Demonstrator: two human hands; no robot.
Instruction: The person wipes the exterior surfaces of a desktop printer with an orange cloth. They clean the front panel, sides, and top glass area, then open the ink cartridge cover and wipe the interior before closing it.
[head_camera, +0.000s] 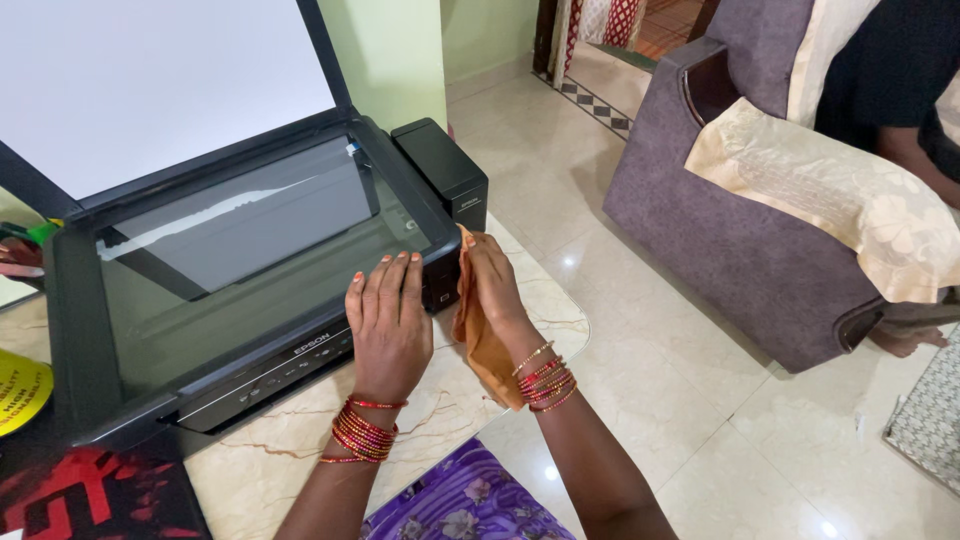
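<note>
At the far left edge of your view, a round yellow label (20, 392) with dark lettering lies on the surface, cut off by the frame. Just below it, in the lower left corner, you see a flat black package (90, 495) printed with red jagged shapes. A small white logo label (311, 345) sits on the black printer's front edge.

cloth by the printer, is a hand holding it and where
The right hand holds the orange cloth by its upper part, pressed to the printer's right side; the rest hangs down. The left hand lies flat on the printer's front edge, holding nothing.
</note>
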